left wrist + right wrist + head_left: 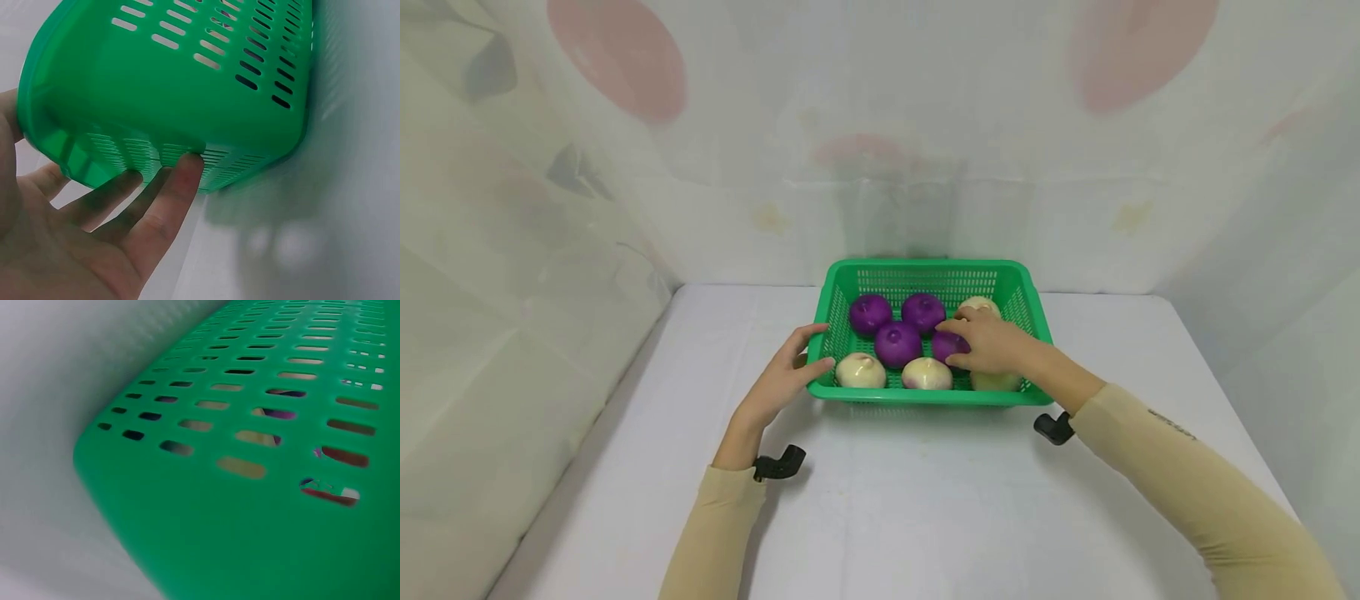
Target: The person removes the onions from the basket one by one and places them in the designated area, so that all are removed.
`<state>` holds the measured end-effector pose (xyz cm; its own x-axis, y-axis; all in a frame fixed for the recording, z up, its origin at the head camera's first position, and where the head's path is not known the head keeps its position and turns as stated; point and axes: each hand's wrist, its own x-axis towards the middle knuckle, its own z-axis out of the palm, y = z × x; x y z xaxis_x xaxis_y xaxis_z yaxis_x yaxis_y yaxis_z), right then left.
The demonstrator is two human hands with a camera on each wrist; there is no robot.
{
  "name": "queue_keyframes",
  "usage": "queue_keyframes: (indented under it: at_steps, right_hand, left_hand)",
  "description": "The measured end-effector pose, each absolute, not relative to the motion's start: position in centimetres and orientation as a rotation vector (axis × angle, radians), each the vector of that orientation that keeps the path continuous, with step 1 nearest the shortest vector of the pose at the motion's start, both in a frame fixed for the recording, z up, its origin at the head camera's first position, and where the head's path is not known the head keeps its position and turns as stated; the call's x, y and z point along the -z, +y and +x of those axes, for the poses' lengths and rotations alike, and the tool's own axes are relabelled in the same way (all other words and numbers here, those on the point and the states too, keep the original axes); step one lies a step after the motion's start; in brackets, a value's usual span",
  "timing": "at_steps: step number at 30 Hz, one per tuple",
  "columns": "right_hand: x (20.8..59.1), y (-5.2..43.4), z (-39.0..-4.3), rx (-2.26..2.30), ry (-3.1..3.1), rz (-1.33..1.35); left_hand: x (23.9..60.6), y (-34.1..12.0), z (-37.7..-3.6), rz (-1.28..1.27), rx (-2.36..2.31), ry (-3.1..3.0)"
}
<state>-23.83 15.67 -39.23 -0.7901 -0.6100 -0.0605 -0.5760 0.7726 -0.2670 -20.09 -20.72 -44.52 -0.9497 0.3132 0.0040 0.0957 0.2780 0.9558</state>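
A green plastic basket [925, 397] stands on the white table, holding several purple onions [898, 344] and several pale onions [861, 371]. My left hand [782, 375] holds the basket's left end, thumb and index finger over the rim. In the left wrist view the other fingers [164, 219] lie against the outer wall of the basket [156, 94]. Inside the basket on the right, my right hand [992, 340] grips a purple onion [950, 346] from above, partly covering it. The right wrist view shows the basket's slotted wall [206, 531]; the hand itself is hidden there.
Partly under the right hand and wrist are a pale onion [980, 303] at the back and another pale onion [996, 382] at the front. A white tabletop [910, 500] surrounds the basket. Behind it hangs a patterned curtain [895, 100].
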Motion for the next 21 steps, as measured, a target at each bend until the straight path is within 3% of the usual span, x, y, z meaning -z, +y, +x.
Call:
queue_keyframes:
  at_steps: [21]
  right_hand:
    - [40.6,14.6,-24.6,0.304,2.737,-0.902]
  left_hand:
    - [44.2,-20.2,-19.8,0.359,-1.725,2.396]
